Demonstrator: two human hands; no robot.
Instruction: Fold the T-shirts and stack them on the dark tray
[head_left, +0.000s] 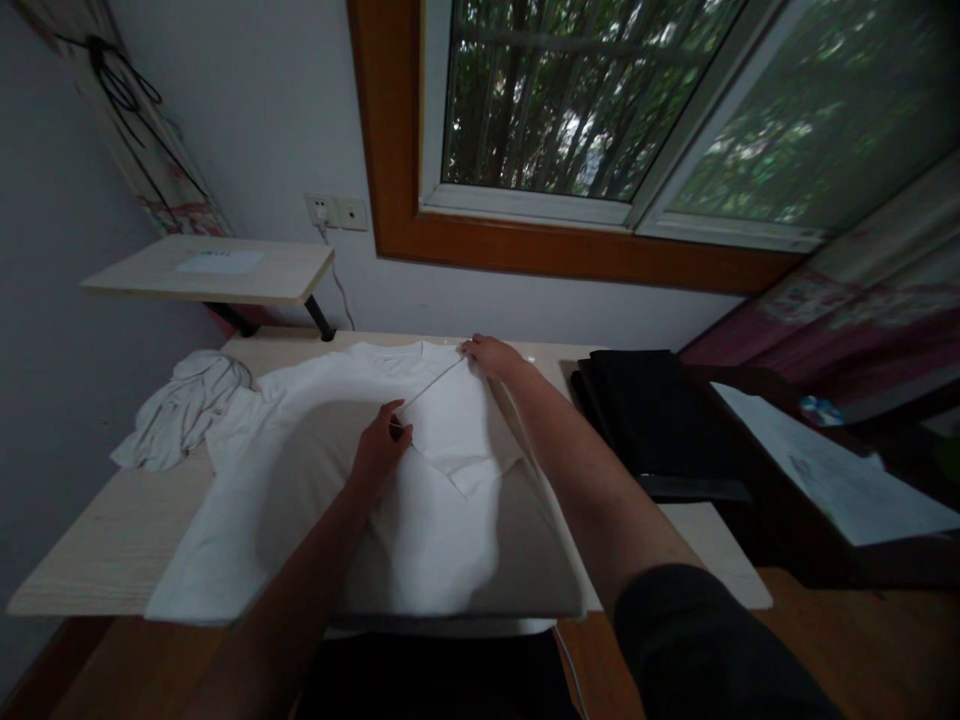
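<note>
A person's left hand (379,440) and right hand (495,358) pinch a folded-over flap (454,425) of the white fabric T-shirt (300,440) spread on a pale wood-grain worktop (82,560); even tension between both grips should keep the fold smooth.

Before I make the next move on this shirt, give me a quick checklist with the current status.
1. Left hand on the folded-over flap: ok, fingers at its edge.
2. Right hand on the fabric: ok, at the flap's far corner, beside the collar.
3. White shirt clear of the crumpled cloth: not ok, they appear to meet at the left sleeve.
4. Black folder-like items apart from the shirt: ok, off to the right.
5. Underside free of creases: cannot tell, hidden.
</note>
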